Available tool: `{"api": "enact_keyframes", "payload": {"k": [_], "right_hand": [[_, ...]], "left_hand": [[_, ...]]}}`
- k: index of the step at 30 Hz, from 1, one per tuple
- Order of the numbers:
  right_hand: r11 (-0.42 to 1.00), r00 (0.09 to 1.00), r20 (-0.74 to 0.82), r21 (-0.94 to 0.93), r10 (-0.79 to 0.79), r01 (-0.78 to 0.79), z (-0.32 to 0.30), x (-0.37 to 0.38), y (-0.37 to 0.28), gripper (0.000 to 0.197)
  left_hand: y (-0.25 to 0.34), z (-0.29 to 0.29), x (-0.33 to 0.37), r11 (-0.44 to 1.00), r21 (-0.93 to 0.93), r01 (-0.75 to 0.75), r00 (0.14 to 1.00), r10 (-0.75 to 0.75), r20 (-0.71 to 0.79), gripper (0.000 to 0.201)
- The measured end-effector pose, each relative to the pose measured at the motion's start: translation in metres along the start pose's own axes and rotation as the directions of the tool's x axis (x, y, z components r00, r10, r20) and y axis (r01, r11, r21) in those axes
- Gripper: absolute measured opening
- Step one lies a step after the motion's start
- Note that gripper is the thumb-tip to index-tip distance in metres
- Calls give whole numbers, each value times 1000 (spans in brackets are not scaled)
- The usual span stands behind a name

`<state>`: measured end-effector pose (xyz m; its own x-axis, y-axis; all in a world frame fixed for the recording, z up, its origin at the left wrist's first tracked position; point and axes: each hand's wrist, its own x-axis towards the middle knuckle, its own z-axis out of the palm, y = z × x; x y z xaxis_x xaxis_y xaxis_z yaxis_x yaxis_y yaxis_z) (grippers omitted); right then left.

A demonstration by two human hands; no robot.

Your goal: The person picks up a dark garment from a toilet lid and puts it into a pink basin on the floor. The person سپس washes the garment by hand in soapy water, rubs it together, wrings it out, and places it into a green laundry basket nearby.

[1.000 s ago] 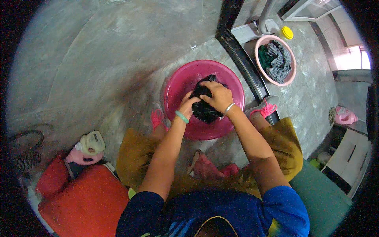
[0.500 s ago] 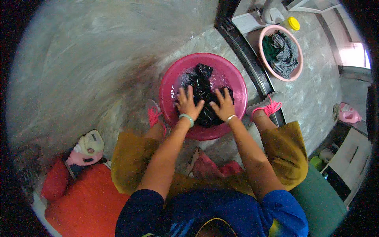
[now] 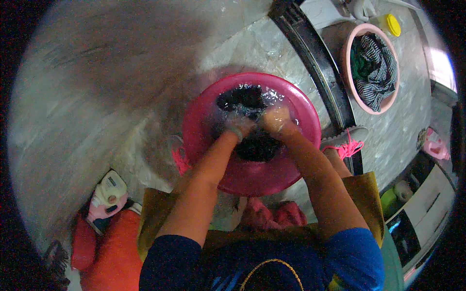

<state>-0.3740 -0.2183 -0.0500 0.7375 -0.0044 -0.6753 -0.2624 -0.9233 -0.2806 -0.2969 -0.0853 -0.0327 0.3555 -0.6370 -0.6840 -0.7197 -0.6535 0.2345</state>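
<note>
The black cloth [image 3: 257,148] is in the water of a deep pink basin [image 3: 252,182] on the floor [image 3: 155,116]. One dark bunch shows beyond the hands and another nearer the person, between the forearms. The left hand [image 3: 242,124] and the right hand [image 3: 275,118] are down in the splashing water close to each other, over the middle of the cloth. The left is blurred and the right looks rounded, but I cannot tell whether either grips the cloth. A pale bangle [image 3: 236,133] circles the left wrist.

As for labels, the cream bottle [image 3: 114,186] at the left has a pale label with dark marks, too small and grainy to read. It overlaps a pink bottle [image 3: 101,207]. Another pink bottle [image 3: 436,144] stands at the far right, its front unclear. Light blue stripes mark the front of the dark blue shirt [image 3: 213,257].

Beyond the dark door track [image 3: 315,65], a pale pink tub [image 3: 346,65] holds a striped cloth [image 3: 381,82] and a green one. A jar with a yellow lid [image 3: 393,25] is just beside it.
</note>
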Motion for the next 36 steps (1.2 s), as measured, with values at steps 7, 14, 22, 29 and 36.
{"api": "enact_keyframes", "payload": {"k": [7,14,22,29,36], "right_hand": [[938,968,-215,342,133,-53,-96,-38,-51,38],[775,654,-757,410,-5,480,-129,-176,-94,32],[553,753,-651,664,97,503,-55,-214,-58,23],[872,813,-492,487,310,-37,12,-116,-65,57],[944,923,-255,237,288,-230,26,-40,-28,45]], "left_hand": [[-28,0,-18,370,-926,-68,918,-340,-204,41],[46,-73,-161,-588,-758,-283,950,-279,-138,20],[2,42,-170,331,-939,95,780,-610,-136,45],[36,6,-103,926,-377,10,846,-209,-491,69],[14,42,-22,997,81,12,874,29,-485,37]]}}
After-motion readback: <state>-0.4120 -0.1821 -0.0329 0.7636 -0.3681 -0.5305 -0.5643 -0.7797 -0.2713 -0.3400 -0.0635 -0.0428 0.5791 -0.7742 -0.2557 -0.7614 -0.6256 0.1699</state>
